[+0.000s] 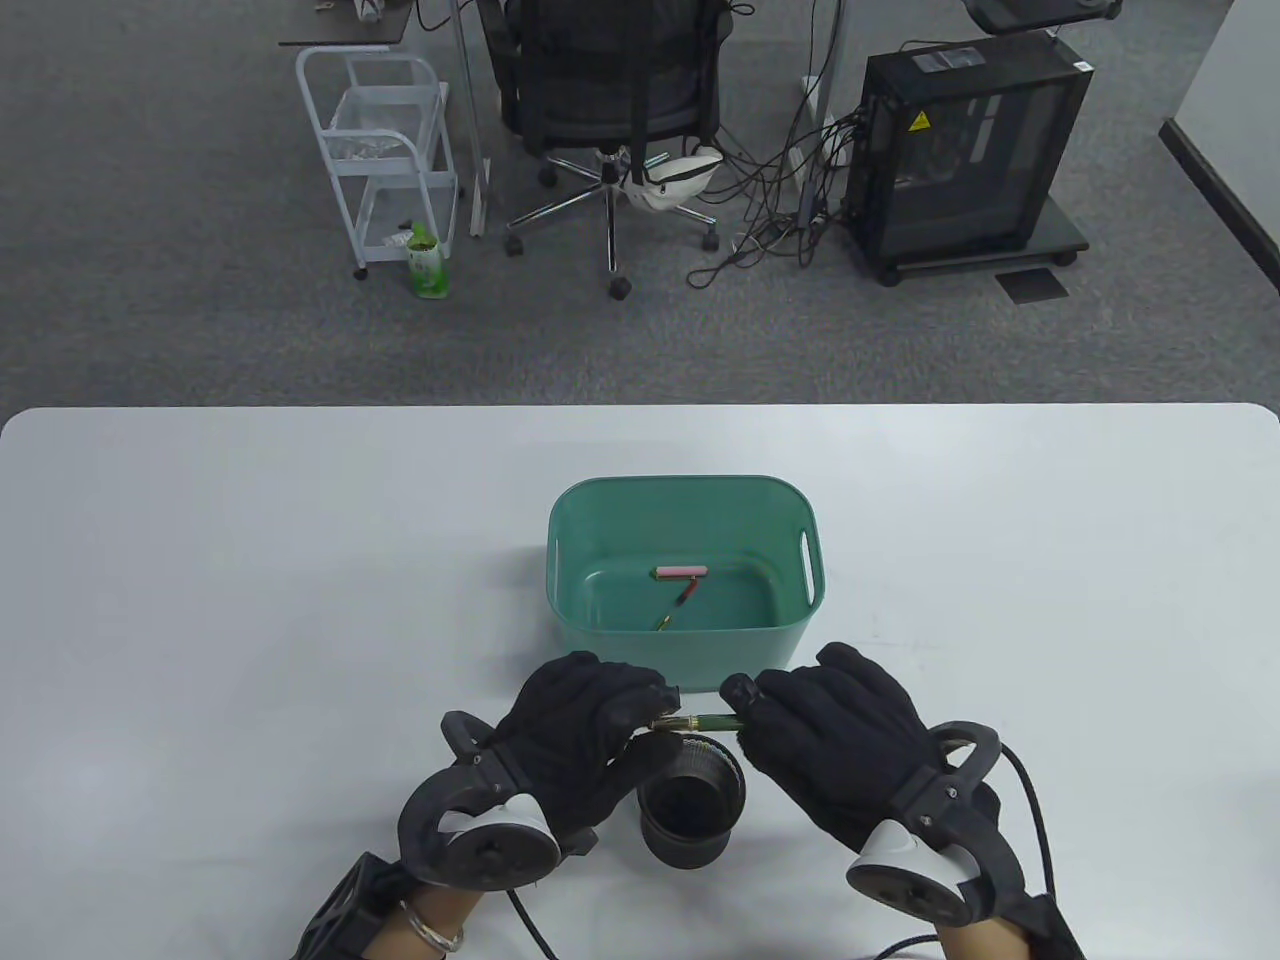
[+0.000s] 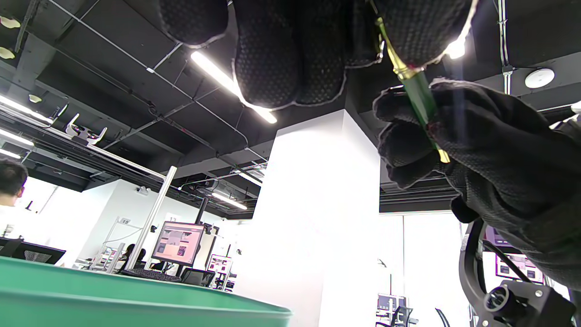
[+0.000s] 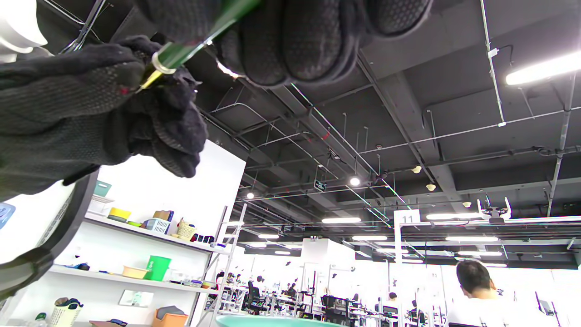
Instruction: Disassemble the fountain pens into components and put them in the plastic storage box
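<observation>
A green fountain pen (image 1: 700,722) with gold trim lies level between my two hands, just in front of the green plastic box (image 1: 686,495). My left hand (image 1: 590,725) pinches its left end and my right hand (image 1: 820,735) grips its right end. In the left wrist view the green pen (image 2: 420,97) runs from my left fingertips (image 2: 290,59) into the right glove. The right wrist view shows the green pen (image 3: 181,47) with a gold ring entering the left glove. Inside the box lie a pink pen part (image 1: 681,572) and a thin red and gold part (image 1: 678,603).
A black cup-shaped holder (image 1: 692,810) stands on the white table (image 1: 250,600) right under the pen, between my wrists. Beyond the table's far edge are an office chair (image 1: 610,90), a white cart (image 1: 385,150) and a computer tower (image 1: 965,150).
</observation>
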The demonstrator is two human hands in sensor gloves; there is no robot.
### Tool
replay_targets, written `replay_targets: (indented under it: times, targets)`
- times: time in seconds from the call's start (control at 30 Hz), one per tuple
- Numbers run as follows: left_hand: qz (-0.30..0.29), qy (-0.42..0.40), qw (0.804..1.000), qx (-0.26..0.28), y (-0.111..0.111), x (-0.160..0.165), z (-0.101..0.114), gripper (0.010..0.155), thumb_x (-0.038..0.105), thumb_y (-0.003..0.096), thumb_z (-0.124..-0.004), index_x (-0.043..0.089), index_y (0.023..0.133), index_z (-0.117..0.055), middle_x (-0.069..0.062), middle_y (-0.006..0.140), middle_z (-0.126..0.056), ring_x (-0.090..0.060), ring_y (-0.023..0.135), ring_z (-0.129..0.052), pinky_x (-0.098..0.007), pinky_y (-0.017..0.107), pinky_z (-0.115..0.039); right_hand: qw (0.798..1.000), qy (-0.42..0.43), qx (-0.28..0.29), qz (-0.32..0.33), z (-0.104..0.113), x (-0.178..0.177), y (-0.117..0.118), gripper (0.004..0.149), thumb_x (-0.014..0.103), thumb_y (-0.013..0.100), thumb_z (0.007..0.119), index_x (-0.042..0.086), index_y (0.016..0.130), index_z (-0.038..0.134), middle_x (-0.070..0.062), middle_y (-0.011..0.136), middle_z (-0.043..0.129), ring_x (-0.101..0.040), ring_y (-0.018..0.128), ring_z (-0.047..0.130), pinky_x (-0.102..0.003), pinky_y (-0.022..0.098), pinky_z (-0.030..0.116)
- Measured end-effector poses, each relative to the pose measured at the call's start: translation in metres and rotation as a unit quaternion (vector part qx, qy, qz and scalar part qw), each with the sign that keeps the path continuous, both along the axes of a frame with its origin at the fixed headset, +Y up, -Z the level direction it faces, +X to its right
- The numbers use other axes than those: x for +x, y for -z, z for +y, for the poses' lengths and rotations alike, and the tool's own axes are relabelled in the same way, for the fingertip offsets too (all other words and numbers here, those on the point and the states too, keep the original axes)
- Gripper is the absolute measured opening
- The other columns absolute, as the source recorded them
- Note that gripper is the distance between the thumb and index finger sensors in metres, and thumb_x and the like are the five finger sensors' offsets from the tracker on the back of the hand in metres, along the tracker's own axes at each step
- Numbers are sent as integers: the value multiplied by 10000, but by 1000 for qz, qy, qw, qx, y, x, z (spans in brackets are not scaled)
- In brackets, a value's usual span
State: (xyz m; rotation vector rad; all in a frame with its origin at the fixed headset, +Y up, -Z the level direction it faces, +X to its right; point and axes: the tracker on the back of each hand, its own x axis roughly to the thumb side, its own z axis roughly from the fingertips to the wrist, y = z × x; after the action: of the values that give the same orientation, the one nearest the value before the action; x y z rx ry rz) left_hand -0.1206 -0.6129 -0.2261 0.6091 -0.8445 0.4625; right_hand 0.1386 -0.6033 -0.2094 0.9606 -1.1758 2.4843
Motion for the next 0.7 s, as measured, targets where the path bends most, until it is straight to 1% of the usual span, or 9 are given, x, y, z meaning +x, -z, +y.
replay_targets:
  times: [0.23,0.43,0.7]
  targets:
    - [-6,1,1000,-5,1,0,0,444,478,671,-659,137,930,-775,-58,858,-946,-240,744,-952,-506,718,-682,1000,-2,-2,3,0,-1,0,433,483,550,698,320,929,830,60,862,852,-122,723,871,-443,743,635]
    - [-11,-6,1000,-10,3,-1,-1,469,491,673,-618,123,846,-853,-48,739,-1014,-227,628,-1006,-489,668,-731,1000,-4,-2,4,-1,-2,0,432,482,551,699,319,928,831,58,862,852,-122,725,870,-444,744,634]
    - [-13,-12,1000,-9,3,-2,0,503,499,671,-592,120,762,-909,-38,628,-1055,-218,526,-1035,-474,611,-771,1000,-4,-1,5,-1,-3,-1,432,482,550,699,320,928,832,60,863,851,-122,724,871,-444,744,634]
